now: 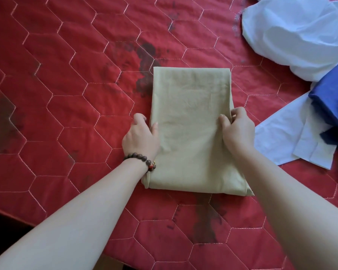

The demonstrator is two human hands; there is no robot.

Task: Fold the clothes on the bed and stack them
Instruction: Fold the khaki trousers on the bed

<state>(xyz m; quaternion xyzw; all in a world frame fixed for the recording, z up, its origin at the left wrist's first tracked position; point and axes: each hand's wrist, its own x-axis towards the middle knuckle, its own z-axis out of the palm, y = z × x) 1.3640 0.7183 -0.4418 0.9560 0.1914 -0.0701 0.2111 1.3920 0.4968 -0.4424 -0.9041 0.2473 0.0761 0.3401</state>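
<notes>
We see the beige garment [191, 131] lying folded into a long rectangle in the middle of the red quilted bed cover [66, 94]. Its layers below are hidden from us, so we cannot tell what kind of clothing it is. The near right corner is partly covered by the right forearm.

The left hand [141, 137] grasps the left edge of the garment: the thumb lies on top of the fabric, and the other fingers curl down at the side, where their tips are hidden. A bracelet of dark wooden beads [141, 159] sits on this wrist, just beside the edge of the cloth. The right hand [237, 127] grips the right edge, its thumb on top and its fingers curled round the fold; how deep they go under is not visible.

At the far right, a white crumpled garment [297, 34] lies on the cover and is cut off by the picture edge. Nearer, a dark blue cloth [332, 106] rests partly over a pale blue-white piece [293, 141]; both are also cut off at the right, so their shapes stay unclear. These lie apart from the beige garment. Dark stains [144, 61] mark the cover just beyond the garment's far left corner, and another dark patch [205, 221] shows near the front edge.
</notes>
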